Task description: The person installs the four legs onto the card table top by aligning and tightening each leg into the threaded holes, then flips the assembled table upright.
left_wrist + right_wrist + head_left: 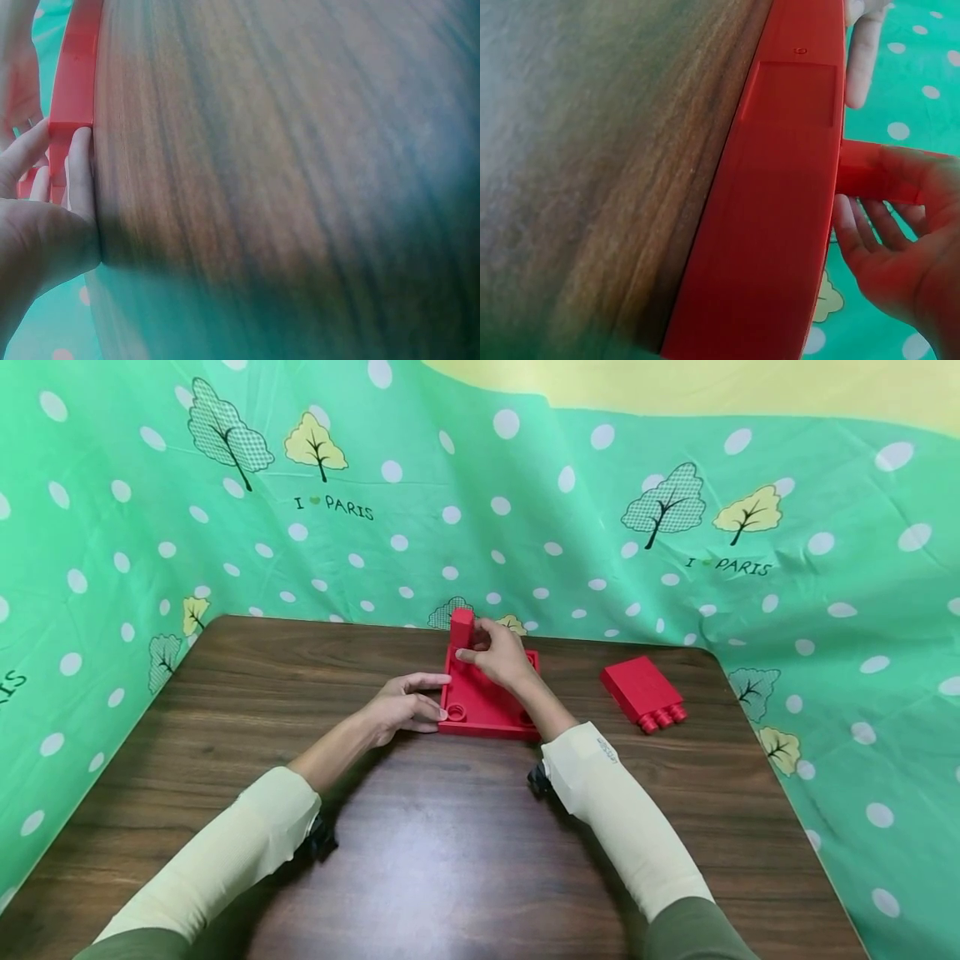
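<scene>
A red shallow panel (487, 700) with raised rims and round corner sockets lies on the table, like an upturned small tabletop. Upright at its far left corner stands a red square leg (461, 628). My right hand (501, 653) holds this leg low down, thumb in front and fingers behind it. In the right wrist view the leg (870, 166) shows beyond the panel's near side wall (780, 210), fingers about it. At the panel's left edge, my left hand (401, 703) grips the near left corner, with thumb and index finger on the rim. The leg's lower end is hidden.
To the right of the panel, red leg-like pieces (641, 685) lie together as a flat block, round threaded ends towards me. The brown wooden table (420, 835) ends at the back against a green dotted curtain (420, 527).
</scene>
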The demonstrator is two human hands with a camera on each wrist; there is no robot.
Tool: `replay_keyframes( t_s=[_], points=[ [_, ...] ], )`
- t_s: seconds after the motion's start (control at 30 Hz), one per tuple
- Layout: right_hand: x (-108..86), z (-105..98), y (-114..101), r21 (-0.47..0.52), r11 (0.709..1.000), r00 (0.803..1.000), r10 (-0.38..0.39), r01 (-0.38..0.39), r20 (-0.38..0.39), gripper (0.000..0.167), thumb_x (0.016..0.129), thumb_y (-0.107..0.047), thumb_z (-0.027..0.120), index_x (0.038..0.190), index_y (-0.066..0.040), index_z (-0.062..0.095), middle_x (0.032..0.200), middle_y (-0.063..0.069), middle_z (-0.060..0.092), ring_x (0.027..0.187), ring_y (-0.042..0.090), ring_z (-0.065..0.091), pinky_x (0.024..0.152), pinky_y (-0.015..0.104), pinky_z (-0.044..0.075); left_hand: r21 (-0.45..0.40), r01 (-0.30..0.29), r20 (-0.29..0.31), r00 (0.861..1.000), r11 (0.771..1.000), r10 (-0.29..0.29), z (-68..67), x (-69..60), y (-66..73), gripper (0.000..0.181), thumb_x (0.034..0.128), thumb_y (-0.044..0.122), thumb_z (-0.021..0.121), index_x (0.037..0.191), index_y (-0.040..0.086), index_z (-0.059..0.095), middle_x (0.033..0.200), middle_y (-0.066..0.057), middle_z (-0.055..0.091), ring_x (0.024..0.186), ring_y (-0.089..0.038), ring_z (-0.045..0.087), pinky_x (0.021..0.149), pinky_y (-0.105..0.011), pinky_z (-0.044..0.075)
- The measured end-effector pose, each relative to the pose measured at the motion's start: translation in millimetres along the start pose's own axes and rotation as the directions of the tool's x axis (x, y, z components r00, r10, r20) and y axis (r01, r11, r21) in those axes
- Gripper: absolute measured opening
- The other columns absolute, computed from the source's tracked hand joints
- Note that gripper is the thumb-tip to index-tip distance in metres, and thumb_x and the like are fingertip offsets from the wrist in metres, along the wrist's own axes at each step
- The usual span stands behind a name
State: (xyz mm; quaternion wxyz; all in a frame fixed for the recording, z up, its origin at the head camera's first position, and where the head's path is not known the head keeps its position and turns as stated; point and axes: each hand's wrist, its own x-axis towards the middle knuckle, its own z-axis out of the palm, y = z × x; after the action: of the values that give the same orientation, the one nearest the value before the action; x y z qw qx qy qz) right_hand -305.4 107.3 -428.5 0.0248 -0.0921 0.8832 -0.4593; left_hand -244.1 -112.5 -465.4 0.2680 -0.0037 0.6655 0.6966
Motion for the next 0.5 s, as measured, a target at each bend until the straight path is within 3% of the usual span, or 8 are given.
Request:
replay_keyframes(
  t_s=[0.27, 0.37, 0.5],
  points=[
    [-2.2, -1.8, 3.5, -0.010, 1.000, 1.000, -0.018, 0.018, 0.019, 0.059, 0.100, -0.012, 0.085, 0.154, -0.009, 0.062, 0.138, 0.014, 0.074, 0.114, 0.032, 0.073, 0.097, 0.044, 0.063, 0.001, 0.001, -0.004, 1.000, 1.000, -0.001, 1.4, -0.2, 1.0, 0.071, 0.0965, -0.011, 0.071, 0.163, 0.011, 0.059, 0.108, -0.003, 0.079, 0.089, -0.013, 0.079, 0.082, -0.035, 0.072],
    [-1.9, -1.2, 4.3, 0.011, 1.000, 1.000, -0.021, 0.021, 0.021, 0.057, 0.102, -0.014, 0.084, 0.154, -0.010, 0.063, 0.139, 0.013, 0.074, 0.112, 0.031, 0.074, 0.094, 0.042, 0.063, 0.004, 0.005, -0.003, 1.000, 1.000, -0.005, 1.5, -0.3, 1.0, 0.071, 0.0968, -0.011, 0.071, 0.164, 0.011, 0.059, 0.106, -0.003, 0.079, 0.090, -0.013, 0.079, 0.083, -0.035, 0.072],
    [-1.4, -0.6, 3.2, 0.021, 1.000, 1.000, -0.010, 0.010, 0.005, 0.050, 0.102, -0.018, 0.085, 0.146, -0.006, 0.065, 0.137, 0.014, 0.074, 0.113, 0.032, 0.074, 0.100, 0.044, 0.065, 0.006, 0.005, -0.005, 1.000, 1.000, -0.005, 1.3, -0.1, 0.8, 0.071, 0.0971, -0.010, 0.071, 0.164, 0.011, 0.059, 0.110, -0.003, 0.078, 0.091, -0.013, 0.079, 0.084, -0.036, 0.072]
  ],
)
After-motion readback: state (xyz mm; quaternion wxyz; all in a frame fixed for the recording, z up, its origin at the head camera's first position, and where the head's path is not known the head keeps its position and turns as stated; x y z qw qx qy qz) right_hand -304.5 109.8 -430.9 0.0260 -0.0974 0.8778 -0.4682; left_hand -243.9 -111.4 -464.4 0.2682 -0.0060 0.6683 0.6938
